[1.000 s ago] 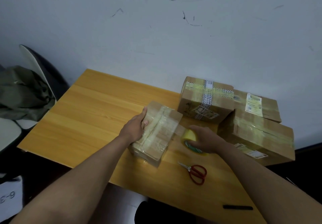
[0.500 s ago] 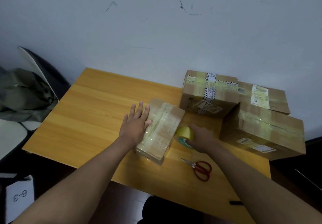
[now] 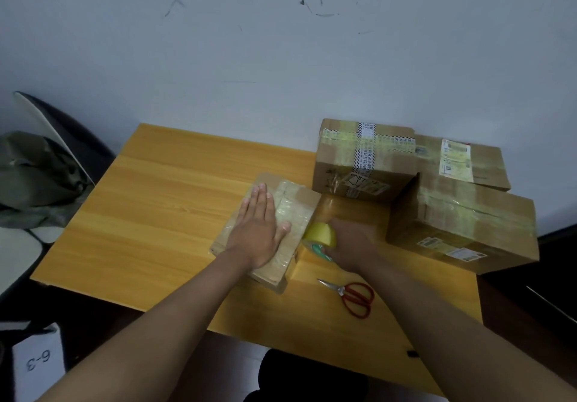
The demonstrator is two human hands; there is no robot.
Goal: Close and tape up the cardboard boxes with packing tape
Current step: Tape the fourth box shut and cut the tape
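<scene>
The left hand (image 3: pixel 260 229) lay flat, fingers straight, pressing the top of the small cardboard box (image 3: pixel 268 233) on the desk (image 3: pixel 162 214). Just beside the box's right edge, the right hand (image 3: pixel 352 245), somewhat blurred, held its grip apparently curled around the yellow tape roll (image 3: pixel 320 235). Red scissors (image 3: pixel 352 297) lay nearby.

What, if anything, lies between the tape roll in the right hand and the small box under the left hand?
Nothing visible. The right hand grips the tape roll right beside the small box, whose top the left hand presses flat. The scissors lie nearer the person, out of the way.
</scene>
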